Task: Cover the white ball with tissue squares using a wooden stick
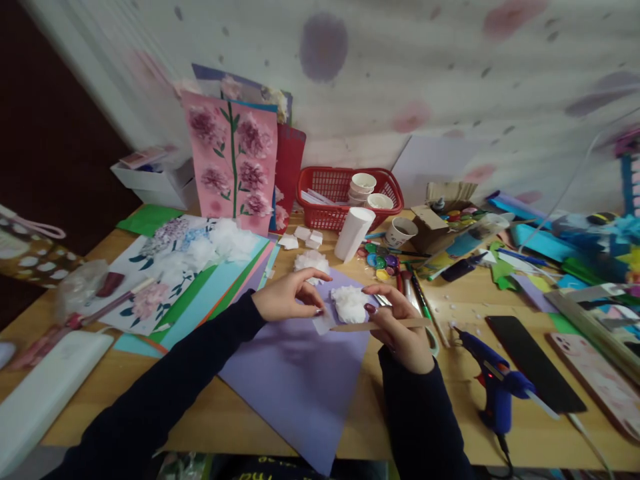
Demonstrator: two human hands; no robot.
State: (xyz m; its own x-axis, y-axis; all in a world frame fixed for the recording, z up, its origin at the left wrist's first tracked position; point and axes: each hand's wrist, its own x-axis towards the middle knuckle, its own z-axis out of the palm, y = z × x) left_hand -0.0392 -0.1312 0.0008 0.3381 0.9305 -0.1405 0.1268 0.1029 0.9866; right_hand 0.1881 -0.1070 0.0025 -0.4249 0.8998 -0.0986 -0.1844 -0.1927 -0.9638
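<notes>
A ruffled white paper flower point(349, 305) is between my two hands, above a purple sheet point(300, 380). My right hand point(401, 327) has its thumb and index finger at the flower's right edge, with a thin wooden stick point(411, 323) held across the palm. On the other side, my left hand point(294, 295) curves its fingers, thumb and index finger apart; a small translucent white piece point(324, 323) sits just below its thumb tip. Another white flower point(311, 264) lies behind my left hand.
A blue glue gun point(495, 380) and a black phone point(535, 363) lie at the right. Behind stand a white roll point(355, 233), a red basket point(325, 217) and a pink flower picture point(233, 163). Coloured sheets point(200, 300) lie left.
</notes>
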